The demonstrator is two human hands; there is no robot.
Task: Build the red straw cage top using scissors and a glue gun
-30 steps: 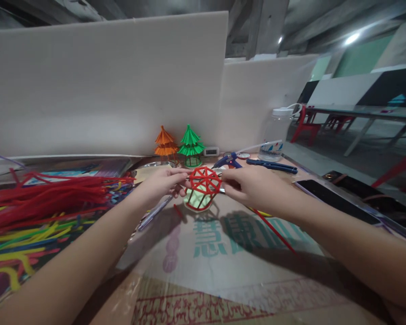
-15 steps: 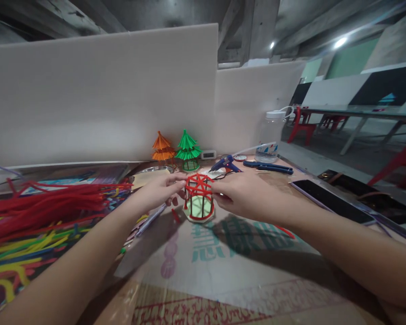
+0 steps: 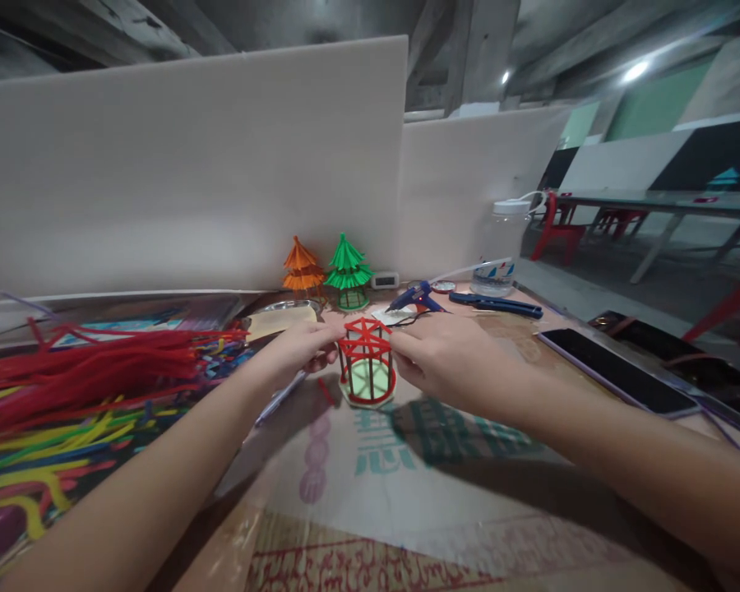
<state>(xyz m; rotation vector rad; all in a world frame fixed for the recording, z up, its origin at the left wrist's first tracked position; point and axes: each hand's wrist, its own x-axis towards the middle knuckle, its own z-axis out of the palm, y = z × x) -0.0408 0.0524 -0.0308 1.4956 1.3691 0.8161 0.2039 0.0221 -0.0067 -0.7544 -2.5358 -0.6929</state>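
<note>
A small red round frame (image 3: 368, 349) with dark posts and a pale green base stands upright on the table, in the middle of the view. My left hand (image 3: 312, 345) is at its upper left edge, fingers closed on the frame's rim. On the other side my right hand (image 3: 432, 349) pinches the upper right edge. Behind the frame stand an orange tiered model (image 3: 302, 267) and a green tiered model (image 3: 348, 271). A blue glue gun (image 3: 418, 298) lies behind my right hand.
Red and multicoloured fuzzy stems (image 3: 67, 386) pile up at the left. Blue-handled pliers (image 3: 497, 305), a clear bottle (image 3: 499, 251) and a phone (image 3: 617, 372) are at the right. A white panel (image 3: 191, 181) stands behind.
The view has shifted slightly, so most things appear a little further right. My left fingers are drawn closer together at the frame's rim.
</note>
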